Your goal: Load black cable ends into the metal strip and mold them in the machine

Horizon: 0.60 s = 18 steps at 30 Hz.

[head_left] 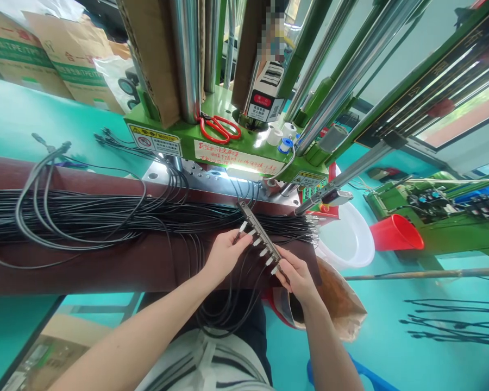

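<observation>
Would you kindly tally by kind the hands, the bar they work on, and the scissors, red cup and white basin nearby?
Metal bar: 1
Hands: 2, left hand pinching a plug, right hand holding the metal bar
Scissors: 1
Red cup: 1
White basin: 1
Total: 6

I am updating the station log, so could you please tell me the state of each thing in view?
left hand: pinching a white plug on the metal bar.
right hand: gripping the metal bar's lower end.
metal bar: held tilted, white plugs along it.
black cables: bundled across the brown bench.
red cup: lying on its side.
red scissors: resting on the green machine.
</observation>
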### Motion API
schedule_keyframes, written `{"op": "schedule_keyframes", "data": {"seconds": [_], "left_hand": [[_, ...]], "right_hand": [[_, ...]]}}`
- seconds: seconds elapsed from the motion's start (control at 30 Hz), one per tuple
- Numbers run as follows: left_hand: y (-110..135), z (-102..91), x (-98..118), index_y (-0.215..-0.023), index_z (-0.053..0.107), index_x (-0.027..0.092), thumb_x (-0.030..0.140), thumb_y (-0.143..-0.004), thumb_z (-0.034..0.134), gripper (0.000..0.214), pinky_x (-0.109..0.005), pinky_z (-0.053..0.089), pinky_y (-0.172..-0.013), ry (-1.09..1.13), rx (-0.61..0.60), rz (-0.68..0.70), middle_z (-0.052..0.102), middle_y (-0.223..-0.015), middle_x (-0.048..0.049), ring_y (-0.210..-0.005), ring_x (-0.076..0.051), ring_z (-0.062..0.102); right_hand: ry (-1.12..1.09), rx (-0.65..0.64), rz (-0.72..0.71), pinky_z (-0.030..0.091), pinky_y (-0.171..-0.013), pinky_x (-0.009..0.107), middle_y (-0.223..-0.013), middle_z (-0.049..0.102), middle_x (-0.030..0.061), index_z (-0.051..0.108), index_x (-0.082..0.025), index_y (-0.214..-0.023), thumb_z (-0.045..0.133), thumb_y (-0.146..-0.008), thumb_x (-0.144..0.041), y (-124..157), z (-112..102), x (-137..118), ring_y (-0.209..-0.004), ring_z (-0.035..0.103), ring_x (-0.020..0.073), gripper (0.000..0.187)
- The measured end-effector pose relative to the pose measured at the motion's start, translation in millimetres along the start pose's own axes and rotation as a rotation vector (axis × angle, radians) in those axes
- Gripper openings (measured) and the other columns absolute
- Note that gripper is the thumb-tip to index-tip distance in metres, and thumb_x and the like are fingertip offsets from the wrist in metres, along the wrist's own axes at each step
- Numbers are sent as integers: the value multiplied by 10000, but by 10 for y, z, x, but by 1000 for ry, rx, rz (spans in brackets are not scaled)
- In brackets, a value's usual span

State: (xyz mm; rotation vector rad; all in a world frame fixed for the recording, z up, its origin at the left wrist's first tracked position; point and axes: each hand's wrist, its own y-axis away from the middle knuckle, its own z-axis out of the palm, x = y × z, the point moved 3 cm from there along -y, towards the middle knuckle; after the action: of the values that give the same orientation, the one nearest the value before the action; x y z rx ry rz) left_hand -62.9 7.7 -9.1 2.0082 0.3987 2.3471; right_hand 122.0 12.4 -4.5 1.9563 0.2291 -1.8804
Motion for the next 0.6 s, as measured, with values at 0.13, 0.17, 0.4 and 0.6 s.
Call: {"op": "schedule_keyframes", "data": {"seconds": [0.13,0.17,0.4,0.6], "left_hand": [[-3,-25,-37,-624,536,162,401,-729,555,262,-204,172,-392,-14,1,6,306,-404,81,-370,-48,221],[-3,-31,-49,-621,529,163,397,-731,554,259,-204,173,-393,-15,-1,3,297,-402,83,-368,-48,218],[6,-53,-35,-624,515,160,394,-750,530,266,-198,193,-401,-79,-10,37,323,-429,73,-390,-52,252],[26,-161,45,-645,461,180,466,-813,390,339,-180,160,-359,37,-67,-20,279,-456,75,-377,-52,220]], "right_hand": [[79,-68,7,209,-354,178,-540,408,-41,499,-163,-1243,496,-838,-382,13,17,-14,-402,301,38,461],[107,-79,8,214,-362,181,-521,380,-50,484,-158,-1257,488,-845,-379,15,17,-12,-411,305,45,468],[115,-80,28,254,-407,196,-537,381,-43,491,-172,-1252,500,-838,-390,-3,6,51,-462,316,62,468],[-11,-69,55,184,-351,175,-552,403,-39,539,-169,-1199,527,-813,-398,-3,-5,3,-404,278,32,449]]}}
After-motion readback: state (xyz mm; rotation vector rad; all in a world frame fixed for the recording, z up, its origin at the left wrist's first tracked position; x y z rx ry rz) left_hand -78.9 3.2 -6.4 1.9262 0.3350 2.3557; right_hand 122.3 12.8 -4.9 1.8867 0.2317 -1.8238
